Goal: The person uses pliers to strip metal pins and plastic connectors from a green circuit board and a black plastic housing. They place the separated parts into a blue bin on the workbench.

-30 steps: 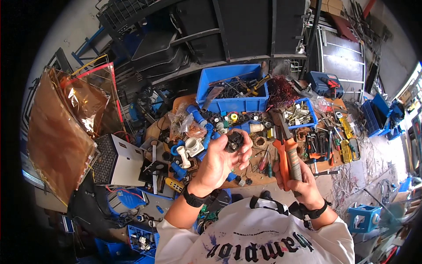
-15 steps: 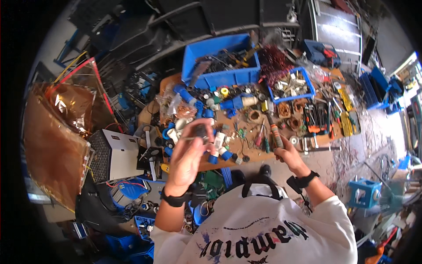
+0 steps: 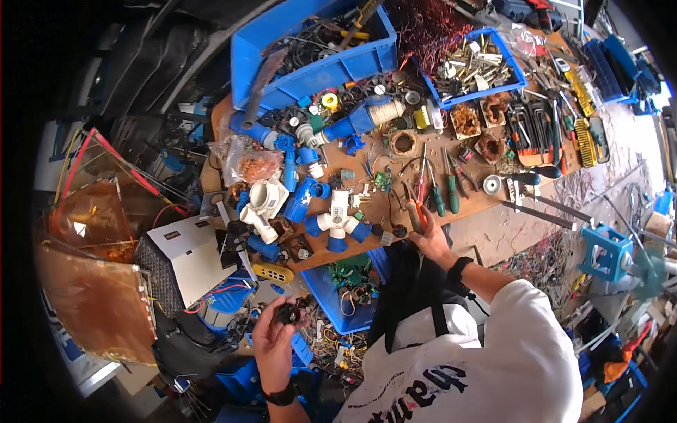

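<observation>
My left hand (image 3: 273, 340) is low on the left, off the table's near edge, with its fingers closed on a small black round part (image 3: 287, 313). The part's exact kind is too small to tell. My right hand (image 3: 434, 245) is at the near edge of the wooden table (image 3: 469, 211), its fingers round the orange handles of a pair of pliers (image 3: 415, 211). The pliers' jaws point away from me over the table top. Just right of them lie green-handled screwdrivers (image 3: 438, 201) and another pair of pliers (image 3: 458, 176).
White and blue pipe fittings (image 3: 338, 220) crowd the table's left half. At the back stand a large blue bin (image 3: 324, 70) of scrap and a blue tray (image 3: 474, 94) of metal pieces. Below the near edge sits a blue crate (image 3: 321, 292) with circuit boards.
My left hand has come down and back from above the table with the black part. My right hand has shifted left and nearer with the orange-handled tool. The view has turned and moved closer.
</observation>
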Action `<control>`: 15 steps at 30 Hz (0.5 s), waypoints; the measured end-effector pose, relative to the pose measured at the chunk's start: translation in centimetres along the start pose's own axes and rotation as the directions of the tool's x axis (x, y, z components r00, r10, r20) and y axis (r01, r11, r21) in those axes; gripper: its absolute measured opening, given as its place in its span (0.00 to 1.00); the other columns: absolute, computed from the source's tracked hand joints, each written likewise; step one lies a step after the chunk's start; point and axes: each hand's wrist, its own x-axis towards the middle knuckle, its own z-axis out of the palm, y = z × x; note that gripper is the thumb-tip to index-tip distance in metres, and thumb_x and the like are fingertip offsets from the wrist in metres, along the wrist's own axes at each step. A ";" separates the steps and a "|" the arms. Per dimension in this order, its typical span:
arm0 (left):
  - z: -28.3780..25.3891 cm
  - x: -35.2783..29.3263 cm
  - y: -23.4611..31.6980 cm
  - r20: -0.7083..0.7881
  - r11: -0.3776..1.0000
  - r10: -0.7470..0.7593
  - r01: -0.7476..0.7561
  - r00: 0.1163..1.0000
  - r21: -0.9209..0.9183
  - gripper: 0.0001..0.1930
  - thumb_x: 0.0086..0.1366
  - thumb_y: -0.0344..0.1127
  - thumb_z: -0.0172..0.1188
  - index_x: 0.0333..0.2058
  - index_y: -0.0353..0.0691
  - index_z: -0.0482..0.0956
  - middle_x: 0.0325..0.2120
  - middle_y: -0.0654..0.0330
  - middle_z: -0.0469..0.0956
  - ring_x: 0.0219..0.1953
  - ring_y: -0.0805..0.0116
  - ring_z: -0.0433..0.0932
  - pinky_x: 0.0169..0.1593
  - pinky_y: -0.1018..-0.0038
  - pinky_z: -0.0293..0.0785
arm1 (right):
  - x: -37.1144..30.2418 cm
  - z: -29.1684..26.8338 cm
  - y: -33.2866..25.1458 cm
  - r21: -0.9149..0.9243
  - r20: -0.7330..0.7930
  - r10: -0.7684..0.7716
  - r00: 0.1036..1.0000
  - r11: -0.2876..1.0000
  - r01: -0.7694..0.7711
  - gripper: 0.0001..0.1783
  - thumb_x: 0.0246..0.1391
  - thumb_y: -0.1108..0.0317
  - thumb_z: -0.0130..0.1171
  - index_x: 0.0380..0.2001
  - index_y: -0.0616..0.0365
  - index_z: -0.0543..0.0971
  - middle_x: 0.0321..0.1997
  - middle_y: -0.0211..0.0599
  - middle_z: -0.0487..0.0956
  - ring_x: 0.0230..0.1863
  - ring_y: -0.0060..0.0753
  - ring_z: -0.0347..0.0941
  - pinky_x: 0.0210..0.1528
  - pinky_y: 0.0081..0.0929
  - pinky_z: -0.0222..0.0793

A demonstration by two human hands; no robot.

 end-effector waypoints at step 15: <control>-2.2 3.2 -6.4 -0.141 0.982 -0.188 0.184 0.972 -0.046 0.27 0.64 0.35 0.62 0.59 0.35 0.67 0.52 0.51 0.72 0.45 0.61 0.76 0.47 0.61 0.79 | 5.7 4.6 3.0 -0.162 -0.207 -0.121 0.971 0.983 0.088 0.44 0.47 0.73 0.63 0.67 0.59 0.55 0.57 0.55 0.64 0.56 0.56 0.65 0.58 0.41 0.67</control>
